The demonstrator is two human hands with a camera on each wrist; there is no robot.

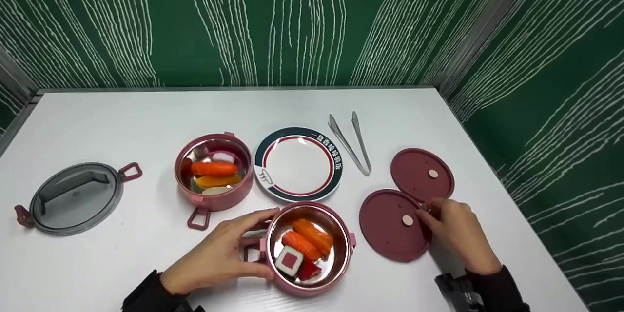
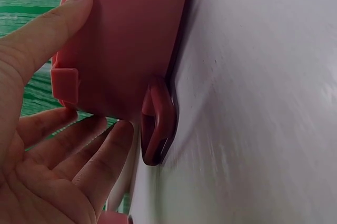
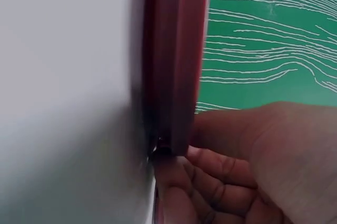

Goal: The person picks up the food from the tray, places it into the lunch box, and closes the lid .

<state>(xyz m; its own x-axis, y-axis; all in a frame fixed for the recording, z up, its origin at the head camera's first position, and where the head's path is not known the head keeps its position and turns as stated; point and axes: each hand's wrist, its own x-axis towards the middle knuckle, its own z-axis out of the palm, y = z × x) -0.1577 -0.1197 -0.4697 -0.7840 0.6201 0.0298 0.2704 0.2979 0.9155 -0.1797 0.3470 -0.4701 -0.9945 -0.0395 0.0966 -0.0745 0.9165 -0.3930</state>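
My left hand (image 1: pixel 219 256) holds a pink pot (image 1: pixel 302 289) by its side, thumb at the near wall and fingers at the far wall, around the folded-down handle (image 2: pixel 158 121). Inside the pot lie two orange-topped sushi pieces (image 1: pixel 306 243), a square sushi roll (image 1: pixel 289 261) and a small red piece (image 1: pixel 309 270). Farther right, my right hand (image 1: pixel 458 226) pinches the right edge of a round dark-red lid (image 1: pixel 382 226) between thumb and fingers. The right wrist view shows that lid edge-on, close over the table. A second dark-red lid (image 1: pixel 413 169) lies just behind it.
Another pink pot (image 1: pixel 226 201) with toy food stands left of a plate (image 1: pixel 298 168) with a dark rim. Metal tongs (image 1: pixel 360 146) lie spread behind the lids. A grey transparent lid (image 1: pixel 75 200) rests at the far left. Green patterned panels (image 1: pixel 312 24) border the table.
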